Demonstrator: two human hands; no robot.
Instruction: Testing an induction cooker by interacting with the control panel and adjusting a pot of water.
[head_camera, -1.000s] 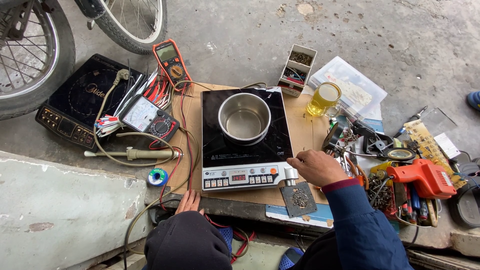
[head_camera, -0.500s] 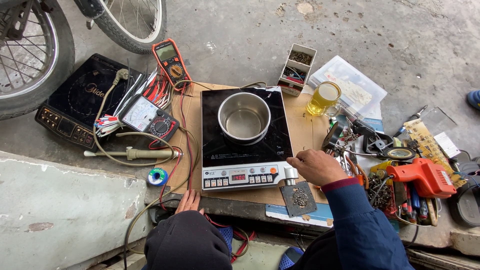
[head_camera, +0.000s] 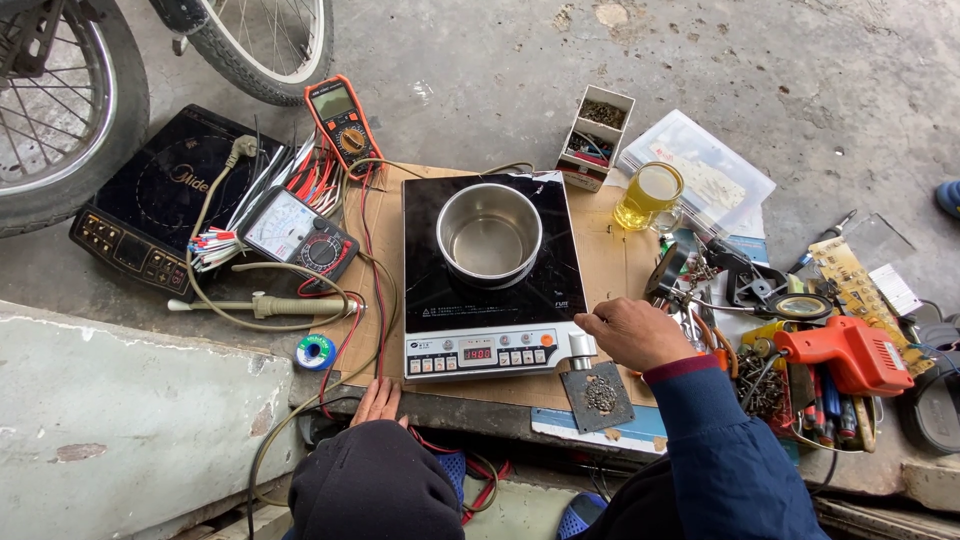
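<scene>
Cooktop sits dead centre on a sheet of cardboard, and it looks assembled and powered: the little red display on the front control strip is lit, and a steel pot stands on the glass. So the reassembly part seems done and this reads like the test stage, though that's only a guess from how things lie.

The person's right hand is at about 4 o'clock from the pot, fingers loosely curled, fingertips touching the knob at the cooktop's front right corner. Can't tell if it's actually pinching the knob or just resting on it. The left hand is at about 7 o'clock, flat with fingers spread on the front edge of the cardboard, holding nothing.

Whether the pot has water in it is hard to say, it just looks shiny inside. Nothing shows it heating.

Around it: two multimeters at 10 o'clock, an orange one and a black dial one, with leads trailing everywhere. A second cooktop lies further left, a glass of yellow drink at 2 o'clock, an orange glue gun off at 3 o'clock. Tools aren't packed up yet.
</scene>
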